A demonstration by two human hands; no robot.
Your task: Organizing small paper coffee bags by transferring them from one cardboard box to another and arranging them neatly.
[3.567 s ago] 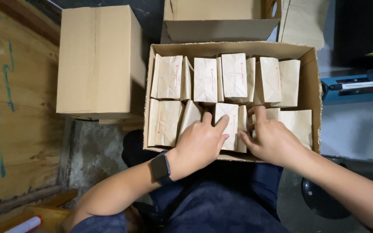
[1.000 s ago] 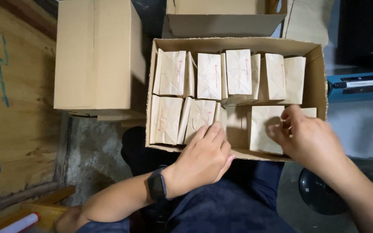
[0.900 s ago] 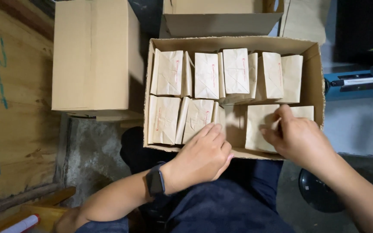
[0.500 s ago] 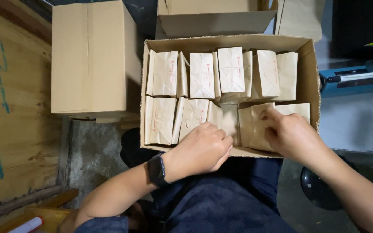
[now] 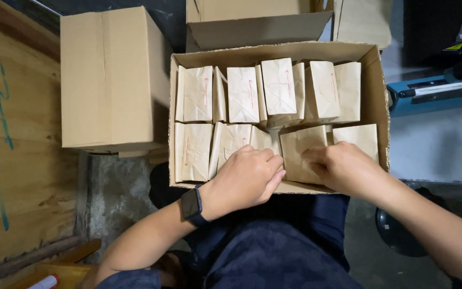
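An open cardboard box (image 5: 376, 91) rests on my lap, filled with two rows of brown paper packets (image 5: 241, 93). My left hand (image 5: 247, 179), with a black watch on the wrist, lies on the front row's middle packets, fingers curled against them at the box's near edge. My right hand (image 5: 343, 166) grips the top of a brown paper packet (image 5: 303, 152) in the front row, pressing it left toward its neighbours. Another packet (image 5: 359, 138) stands to the right of it.
A closed cardboard carton (image 5: 108, 80) stands to the left of the box, and another open carton (image 5: 258, 24) behind it. A wooden board (image 5: 12, 160) lies at far left. A blue tool (image 5: 434, 88) sits at right on a grey surface.
My right hand has slid the front-row packet from the right end leftward, closing the gap in the row. My left hand stayed on the middle packets.
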